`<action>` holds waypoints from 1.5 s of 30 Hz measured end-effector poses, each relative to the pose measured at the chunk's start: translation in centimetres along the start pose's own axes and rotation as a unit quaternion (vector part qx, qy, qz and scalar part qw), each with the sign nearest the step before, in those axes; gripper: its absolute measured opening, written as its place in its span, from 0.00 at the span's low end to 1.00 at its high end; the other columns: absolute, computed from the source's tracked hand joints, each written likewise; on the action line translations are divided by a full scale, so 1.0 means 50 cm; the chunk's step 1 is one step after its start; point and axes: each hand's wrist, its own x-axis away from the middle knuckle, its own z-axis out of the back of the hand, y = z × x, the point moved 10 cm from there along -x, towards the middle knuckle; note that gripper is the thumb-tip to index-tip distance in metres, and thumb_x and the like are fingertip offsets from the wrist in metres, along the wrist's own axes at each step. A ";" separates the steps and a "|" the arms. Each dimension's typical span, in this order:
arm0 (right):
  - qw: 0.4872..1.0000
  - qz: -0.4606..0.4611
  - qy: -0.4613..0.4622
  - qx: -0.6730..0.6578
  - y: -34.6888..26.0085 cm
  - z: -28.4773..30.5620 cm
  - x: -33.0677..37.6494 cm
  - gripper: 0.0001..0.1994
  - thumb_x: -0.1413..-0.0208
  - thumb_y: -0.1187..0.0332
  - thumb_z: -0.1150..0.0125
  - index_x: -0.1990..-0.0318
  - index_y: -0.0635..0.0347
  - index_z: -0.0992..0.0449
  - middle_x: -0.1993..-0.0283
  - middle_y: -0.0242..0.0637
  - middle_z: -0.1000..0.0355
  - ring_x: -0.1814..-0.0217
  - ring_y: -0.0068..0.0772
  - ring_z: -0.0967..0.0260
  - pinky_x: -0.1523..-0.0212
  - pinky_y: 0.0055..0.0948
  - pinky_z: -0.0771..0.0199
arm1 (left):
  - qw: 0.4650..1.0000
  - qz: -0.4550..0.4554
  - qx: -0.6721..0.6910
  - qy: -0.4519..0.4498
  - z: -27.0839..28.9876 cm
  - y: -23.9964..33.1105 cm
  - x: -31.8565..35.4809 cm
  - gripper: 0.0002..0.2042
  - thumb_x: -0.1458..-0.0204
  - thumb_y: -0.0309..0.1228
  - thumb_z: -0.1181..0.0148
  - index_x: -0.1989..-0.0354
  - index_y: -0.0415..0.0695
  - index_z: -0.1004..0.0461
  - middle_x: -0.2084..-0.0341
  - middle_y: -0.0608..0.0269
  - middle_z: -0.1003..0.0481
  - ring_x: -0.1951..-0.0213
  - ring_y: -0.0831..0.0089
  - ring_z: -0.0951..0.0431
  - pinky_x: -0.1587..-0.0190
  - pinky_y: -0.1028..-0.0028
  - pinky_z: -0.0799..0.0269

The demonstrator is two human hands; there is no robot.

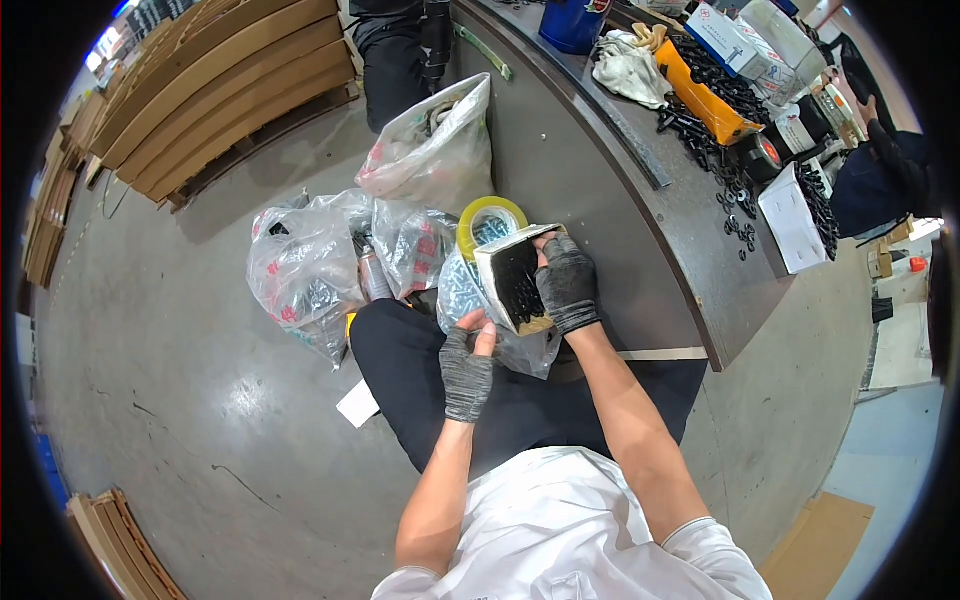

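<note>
A small white cardboard box packed with black screws is tilted above my lap. My right hand, in a grey fingerless glove, grips its right side with the fingers closed on the edge. Below the box's lower left corner is my left hand, gloved the same way, its thumb and fingers loosely curled and slightly apart. It is nearest to a clear bag of silvery screws, and I see nothing held in it. A roll of yellowish tape lies behind the box on the bag.
Plastic bags stand on the floor to the left, with a fuller white bag behind. On the right a grey table carries loose black bolts, an orange pack and a white box. Stacked cardboard rises far left; people stand nearby.
</note>
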 end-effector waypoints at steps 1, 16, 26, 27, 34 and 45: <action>1.000 -0.001 -0.001 -0.001 -0.001 -0.001 -0.001 0.08 0.45 0.74 0.43 0.61 0.61 0.19 0.58 0.45 0.23 0.53 0.48 0.24 0.51 0.40 0.24 | 1.000 0.000 0.005 -0.004 -0.003 0.003 -0.001 0.16 0.40 0.30 0.40 0.47 0.35 0.26 0.65 0.63 0.23 0.64 0.78 0.25 0.59 0.76 0.29; 0.999 -0.039 -0.032 0.003 0.033 -0.037 0.000 0.12 0.51 0.77 0.45 0.59 0.61 0.20 0.58 0.49 0.24 0.56 0.52 0.25 0.54 0.44 0.25 | 1.000 0.024 0.014 -0.011 -0.003 0.010 0.003 0.14 0.40 0.29 0.40 0.49 0.34 0.25 0.65 0.60 0.22 0.61 0.76 0.24 0.55 0.75 0.29; 0.977 -0.034 -0.179 0.111 0.009 -0.066 -0.007 0.21 0.57 0.77 0.43 0.51 0.64 0.22 0.49 0.51 0.26 0.43 0.53 0.30 0.39 0.42 0.32 | 1.000 0.015 0.015 -0.013 -0.008 0.013 0.005 0.14 0.40 0.29 0.40 0.49 0.34 0.25 0.64 0.61 0.22 0.60 0.75 0.24 0.54 0.75 0.29; 0.977 -0.034 -0.178 0.110 0.000 -0.061 -0.008 0.21 0.57 0.77 0.43 0.51 0.64 0.22 0.49 0.51 0.26 0.43 0.53 0.30 0.39 0.42 0.32 | 1.000 0.013 0.014 -0.013 -0.005 0.012 0.004 0.14 0.40 0.29 0.40 0.49 0.34 0.25 0.64 0.61 0.22 0.60 0.75 0.24 0.54 0.75 0.29; 0.973 -0.061 -0.214 0.061 0.020 -0.079 0.025 0.29 0.55 0.74 0.40 0.40 0.65 0.31 0.35 0.51 0.35 0.31 0.49 0.40 0.31 0.39 0.41 | 1.000 0.010 0.006 -0.012 -0.004 0.012 -0.001 0.14 0.40 0.29 0.40 0.50 0.34 0.25 0.65 0.60 0.22 0.61 0.75 0.24 0.54 0.75 0.29; 0.973 -0.046 -0.210 0.087 0.010 -0.094 0.063 0.28 0.46 0.70 0.49 0.35 0.62 0.34 0.31 0.47 0.39 0.28 0.47 0.43 0.30 0.41 0.43 | 0.999 -0.011 -0.042 0.029 0.009 0.012 -0.004 0.19 0.41 0.35 0.39 0.48 0.33 0.26 0.60 0.60 0.23 0.62 0.76 0.25 0.58 0.76 0.28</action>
